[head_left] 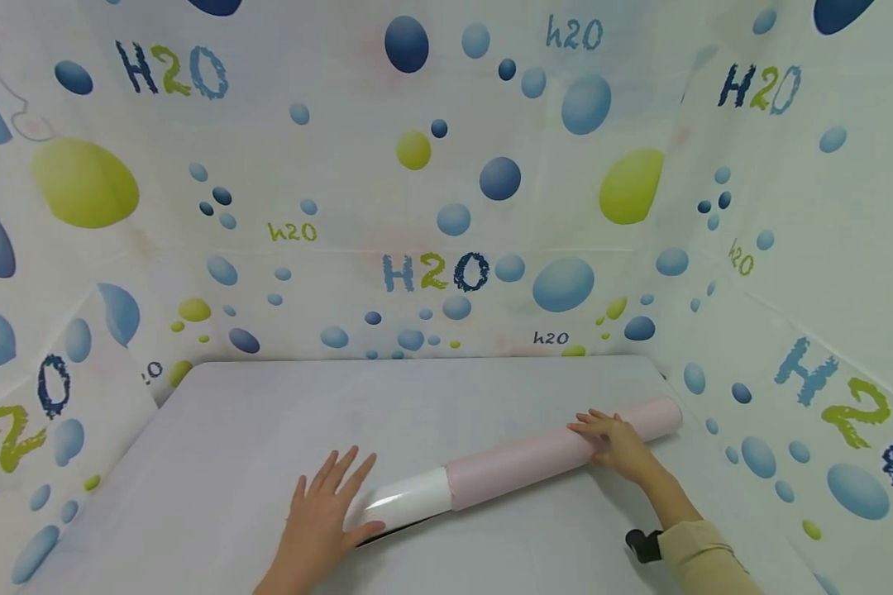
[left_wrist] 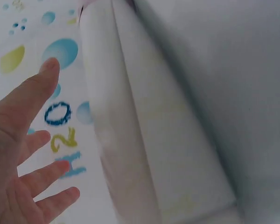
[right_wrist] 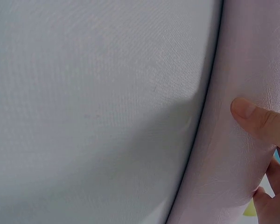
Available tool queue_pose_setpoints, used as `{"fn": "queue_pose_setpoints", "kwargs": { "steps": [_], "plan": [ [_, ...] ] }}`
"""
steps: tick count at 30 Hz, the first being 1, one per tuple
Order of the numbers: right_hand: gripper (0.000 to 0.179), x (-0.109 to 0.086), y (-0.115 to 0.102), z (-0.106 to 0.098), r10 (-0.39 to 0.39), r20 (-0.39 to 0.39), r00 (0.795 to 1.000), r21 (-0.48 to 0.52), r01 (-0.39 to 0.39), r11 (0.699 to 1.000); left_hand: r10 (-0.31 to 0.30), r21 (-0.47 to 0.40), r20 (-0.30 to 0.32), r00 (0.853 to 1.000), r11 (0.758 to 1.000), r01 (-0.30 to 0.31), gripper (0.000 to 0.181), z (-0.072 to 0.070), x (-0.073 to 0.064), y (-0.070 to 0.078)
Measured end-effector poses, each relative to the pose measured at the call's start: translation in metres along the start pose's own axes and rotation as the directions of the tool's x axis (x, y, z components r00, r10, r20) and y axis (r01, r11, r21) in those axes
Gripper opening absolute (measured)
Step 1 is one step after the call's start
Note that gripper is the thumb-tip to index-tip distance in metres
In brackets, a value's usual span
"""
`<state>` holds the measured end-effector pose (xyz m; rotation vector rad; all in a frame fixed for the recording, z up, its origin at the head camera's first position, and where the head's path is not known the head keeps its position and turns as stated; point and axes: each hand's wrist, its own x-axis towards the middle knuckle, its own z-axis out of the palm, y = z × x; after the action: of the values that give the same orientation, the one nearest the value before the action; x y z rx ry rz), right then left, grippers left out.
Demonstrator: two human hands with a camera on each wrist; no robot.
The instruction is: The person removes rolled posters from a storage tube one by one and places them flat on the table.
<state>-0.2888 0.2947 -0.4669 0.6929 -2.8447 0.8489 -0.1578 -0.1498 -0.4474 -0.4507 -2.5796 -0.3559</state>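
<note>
Across the bench (head_left: 216, 463): one pink-and-white roll (head_left: 517, 468), probably light, smooth, easily dented; best held mid-pink. Left hand (head_left: 322, 508): fingers wide, beside near-left white end. Right hand (head_left: 619, 446): fingers straddling pink part.

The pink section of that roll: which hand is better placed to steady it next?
Probably the right hand: its thumb rests against the pink section. The left hand is spread near the white end, well away from the pink.
</note>
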Motion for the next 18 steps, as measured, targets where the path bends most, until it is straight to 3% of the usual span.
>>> {"fn": "queue_pose_setpoints", "kwargs": {
  "steps": [3, 10, 18],
  "plan": [
    [0.06, 0.0, 0.0, 0.0, 0.003, 0.0, 1.0, 0.004, -0.003, 1.0, 0.017, -0.019, 0.075, 0.997, 1.0, -0.016, 0.084, 0.007, 0.004, 0.009],
    [0.061, -0.001, -0.002, -0.001, 0.004, -0.005, 1.0, 0.0, -0.004, 1.0, -0.004, -0.088, 0.208, 0.978, 0.996, 0.023, 0.083, 0.022, 0.015, 0.024],
    [0.061, -0.001, -0.001, 0.0, -0.005, -0.009, 1.0, -0.007, 0.005, 1.0, -0.002, -0.135, 0.284, 0.959, 0.99, 0.043, 0.083, 0.034, 0.018, 0.03]
  ]
}}
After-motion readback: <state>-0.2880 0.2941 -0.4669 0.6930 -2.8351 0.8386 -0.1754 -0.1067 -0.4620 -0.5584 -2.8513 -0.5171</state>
